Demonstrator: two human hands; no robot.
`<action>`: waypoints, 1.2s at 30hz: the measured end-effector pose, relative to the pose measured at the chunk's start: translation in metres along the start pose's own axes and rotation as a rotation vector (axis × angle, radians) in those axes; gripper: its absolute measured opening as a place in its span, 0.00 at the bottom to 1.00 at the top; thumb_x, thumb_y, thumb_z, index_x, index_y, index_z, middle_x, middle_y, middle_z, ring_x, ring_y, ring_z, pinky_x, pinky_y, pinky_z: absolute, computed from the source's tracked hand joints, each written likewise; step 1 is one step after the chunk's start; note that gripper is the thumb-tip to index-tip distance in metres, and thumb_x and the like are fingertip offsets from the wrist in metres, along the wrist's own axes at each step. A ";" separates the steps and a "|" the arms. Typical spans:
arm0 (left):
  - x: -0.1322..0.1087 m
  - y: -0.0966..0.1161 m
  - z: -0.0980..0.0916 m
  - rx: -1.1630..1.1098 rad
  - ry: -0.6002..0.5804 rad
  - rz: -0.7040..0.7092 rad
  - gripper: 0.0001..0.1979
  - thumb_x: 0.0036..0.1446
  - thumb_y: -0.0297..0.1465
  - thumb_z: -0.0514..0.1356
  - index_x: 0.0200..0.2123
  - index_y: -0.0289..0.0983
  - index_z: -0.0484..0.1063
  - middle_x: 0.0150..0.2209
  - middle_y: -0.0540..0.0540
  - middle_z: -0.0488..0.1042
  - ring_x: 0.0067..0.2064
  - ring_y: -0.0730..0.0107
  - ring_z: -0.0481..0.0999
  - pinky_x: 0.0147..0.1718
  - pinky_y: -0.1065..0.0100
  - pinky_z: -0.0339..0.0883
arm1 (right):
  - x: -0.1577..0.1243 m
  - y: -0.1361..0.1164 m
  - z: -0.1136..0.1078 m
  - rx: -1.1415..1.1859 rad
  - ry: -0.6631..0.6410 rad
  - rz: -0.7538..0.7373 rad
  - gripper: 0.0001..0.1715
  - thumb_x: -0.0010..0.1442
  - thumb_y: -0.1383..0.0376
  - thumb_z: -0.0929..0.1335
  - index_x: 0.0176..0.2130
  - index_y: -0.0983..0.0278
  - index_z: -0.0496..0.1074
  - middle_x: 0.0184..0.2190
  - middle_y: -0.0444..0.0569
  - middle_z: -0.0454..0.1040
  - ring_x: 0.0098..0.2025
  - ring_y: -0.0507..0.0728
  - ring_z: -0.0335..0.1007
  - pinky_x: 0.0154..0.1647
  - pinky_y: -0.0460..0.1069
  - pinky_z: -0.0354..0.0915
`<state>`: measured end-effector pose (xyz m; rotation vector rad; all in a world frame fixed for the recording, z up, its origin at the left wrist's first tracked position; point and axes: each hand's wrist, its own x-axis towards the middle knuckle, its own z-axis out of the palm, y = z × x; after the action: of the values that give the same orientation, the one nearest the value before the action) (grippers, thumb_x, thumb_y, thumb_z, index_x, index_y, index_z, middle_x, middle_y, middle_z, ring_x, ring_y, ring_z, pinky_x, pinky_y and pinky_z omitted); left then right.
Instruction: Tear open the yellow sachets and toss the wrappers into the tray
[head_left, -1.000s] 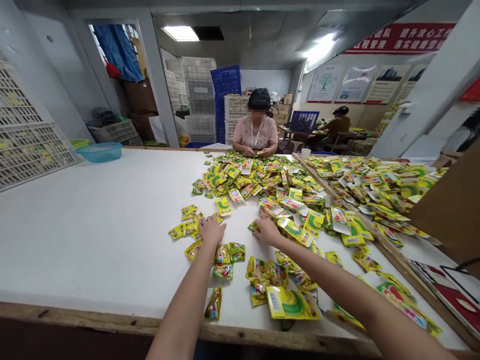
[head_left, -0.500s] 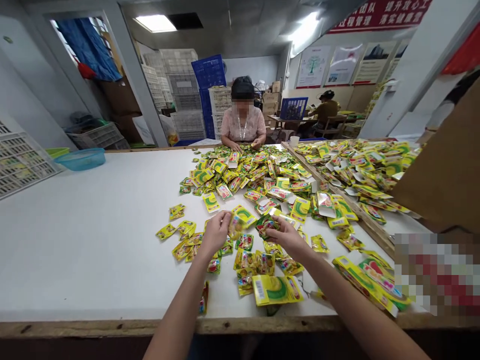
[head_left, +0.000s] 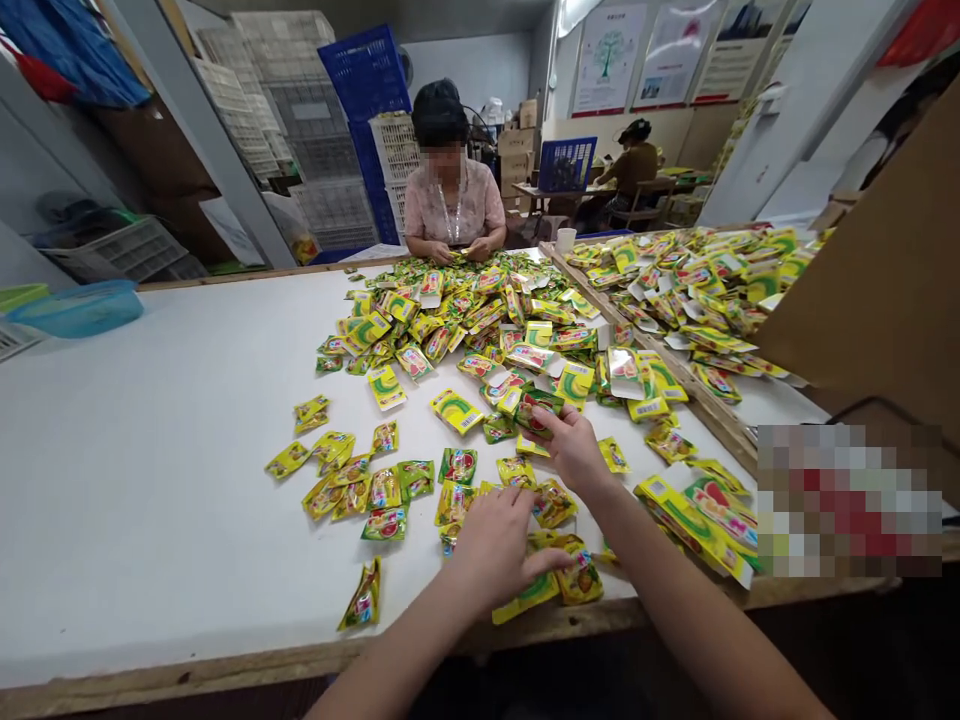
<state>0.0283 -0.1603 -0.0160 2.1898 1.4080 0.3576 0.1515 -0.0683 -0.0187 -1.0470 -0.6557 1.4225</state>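
My right hand (head_left: 576, 455) is closed on a dark green candy packet (head_left: 535, 412) with a red fruit picture, holding it above the table. Lower down, my left hand (head_left: 499, 545) reaches over several small packets with thumb and fingers apart; what lies under its palm is hidden. A yellow box (head_left: 529, 598) lies partly beneath that hand, close to the table's front edge. Beside its thumb rests a yellow packet (head_left: 579, 572). Left of the hands are loose yellow and green packets (head_left: 385, 488), and a lone packet (head_left: 362, 597) lies near the edge.
A large heap of flat boxes and packets (head_left: 480, 310) covers the table's far middle. A wooden divider (head_left: 660, 370) separates it from another heap (head_left: 697, 285) on the right. Cardboard (head_left: 862, 270) rises at the right. Across the table sits a person (head_left: 454, 205). A blue basin (head_left: 82, 308) stands far left.
My left hand has let go of the yellow packet it held and moved down and right, over the near packets. My right hand still holds the green packet. The view has shifted.
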 end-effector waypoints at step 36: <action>0.049 -0.047 -0.036 -0.280 0.423 -0.223 0.11 0.58 0.38 0.52 0.41 0.39 0.64 0.33 0.48 0.73 0.33 0.70 0.74 0.32 0.70 0.66 | -0.013 0.007 -0.010 -0.511 -0.513 0.144 0.20 0.41 0.60 0.74 0.33 0.65 0.68 0.28 0.44 0.72 0.30 0.52 0.70 0.27 0.46 0.68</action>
<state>-0.0037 -0.0912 -0.0140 1.7734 1.6834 0.9164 0.1557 -0.0835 -0.0260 -1.1360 -1.3938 1.7146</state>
